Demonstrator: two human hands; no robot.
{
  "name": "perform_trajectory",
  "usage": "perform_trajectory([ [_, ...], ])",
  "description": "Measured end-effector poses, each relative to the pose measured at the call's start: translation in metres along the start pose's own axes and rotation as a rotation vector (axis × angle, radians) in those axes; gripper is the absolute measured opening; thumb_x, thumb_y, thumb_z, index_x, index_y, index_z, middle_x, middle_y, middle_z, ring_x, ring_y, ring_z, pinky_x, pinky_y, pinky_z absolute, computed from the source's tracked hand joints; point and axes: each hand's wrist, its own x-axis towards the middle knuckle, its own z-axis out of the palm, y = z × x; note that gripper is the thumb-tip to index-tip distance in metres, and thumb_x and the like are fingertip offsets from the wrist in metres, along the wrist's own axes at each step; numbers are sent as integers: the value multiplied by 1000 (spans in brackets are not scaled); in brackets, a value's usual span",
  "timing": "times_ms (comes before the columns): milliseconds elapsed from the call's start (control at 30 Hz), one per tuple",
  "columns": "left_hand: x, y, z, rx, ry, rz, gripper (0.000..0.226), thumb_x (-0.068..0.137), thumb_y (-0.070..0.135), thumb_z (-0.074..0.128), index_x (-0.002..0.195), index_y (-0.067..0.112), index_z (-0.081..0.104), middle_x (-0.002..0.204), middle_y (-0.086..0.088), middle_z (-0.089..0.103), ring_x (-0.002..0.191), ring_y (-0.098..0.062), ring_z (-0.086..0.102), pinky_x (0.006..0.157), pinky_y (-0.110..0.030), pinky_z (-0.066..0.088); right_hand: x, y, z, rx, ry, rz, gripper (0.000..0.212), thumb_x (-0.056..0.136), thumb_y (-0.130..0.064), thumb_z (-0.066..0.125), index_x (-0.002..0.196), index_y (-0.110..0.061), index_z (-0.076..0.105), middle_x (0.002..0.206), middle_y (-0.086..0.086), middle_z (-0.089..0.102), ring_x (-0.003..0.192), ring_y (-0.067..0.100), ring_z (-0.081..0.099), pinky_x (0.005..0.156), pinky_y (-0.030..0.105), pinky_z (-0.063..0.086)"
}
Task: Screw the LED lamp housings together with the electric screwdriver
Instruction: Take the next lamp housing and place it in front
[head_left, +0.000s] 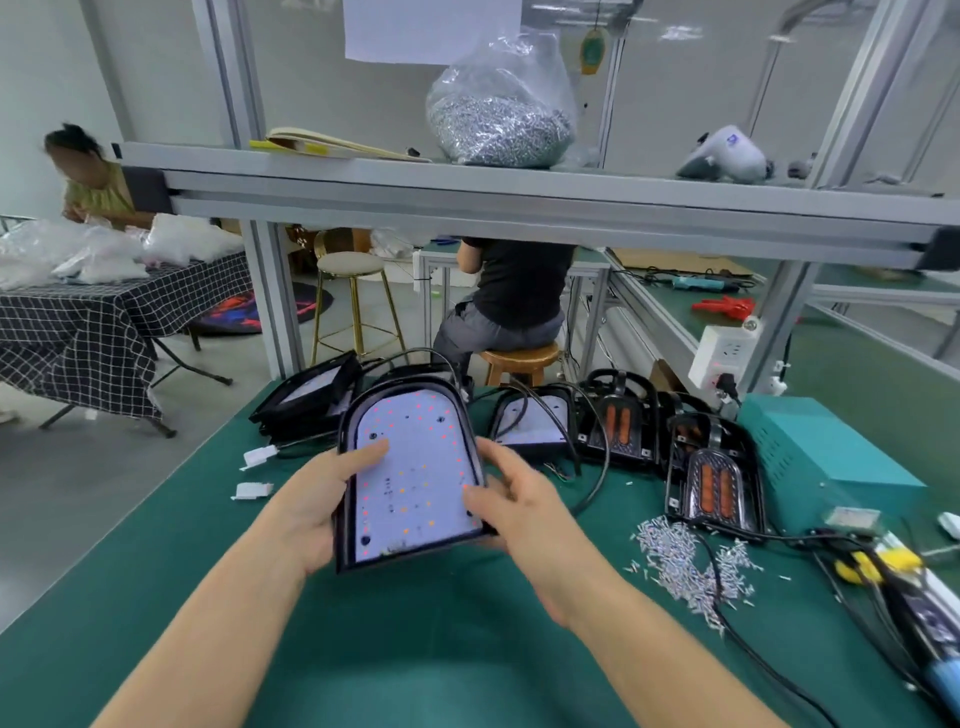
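A person holds one lamp housing (413, 470) up off the green table (415, 649), tilted toward the head camera with its white LED board facing up, probably to check it or line it up before screwing. The left hand (317, 499) grips the housing's left edge, thumb lying across the board and fingers curled beneath. The right hand (511, 501) grips the lower right edge, fingers wrapped around the rim. A heap of loose screws (685, 564) lies on the table to the right, near more housings (717, 478). The screwdriver (935, 670) lies unused at the far right.
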Motion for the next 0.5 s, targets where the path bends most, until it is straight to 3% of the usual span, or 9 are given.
perform_trajectory([
  [100,0,-22,-1,23,36,-16,34,94,10,49,127,0,54,112,-24,66,98,-38,65,78,-50,51,-23,24,-3,-16,22,37,31,100,-10,49,123,-32,51,95,-24,72,84,-8,64,72,11,50],
  [233,-5,-45,-2,86,64,-49,28,94,5,50,122,2,56,101,-21,70,83,-34,70,67,-46,54,-46,40,-13,-73,90,172,28,98,-35,50,125,-29,58,120,-11,66,111,6,60,96,29,51],
  [367,-10,-66,5,128,22,-112,23,93,5,52,114,0,59,99,-22,71,77,-37,71,57,-46,58,-64,44,-31,-88,39,263,18,97,-31,54,111,-26,64,111,1,69,89,11,63,83,29,56],
  [500,-13,-88,22,160,-19,-120,20,92,3,52,111,1,59,99,-23,71,79,-39,71,58,-46,58,-77,44,-54,-190,43,322,20,96,-33,55,111,-25,64,101,-2,70,80,8,61,77,26,54],
])
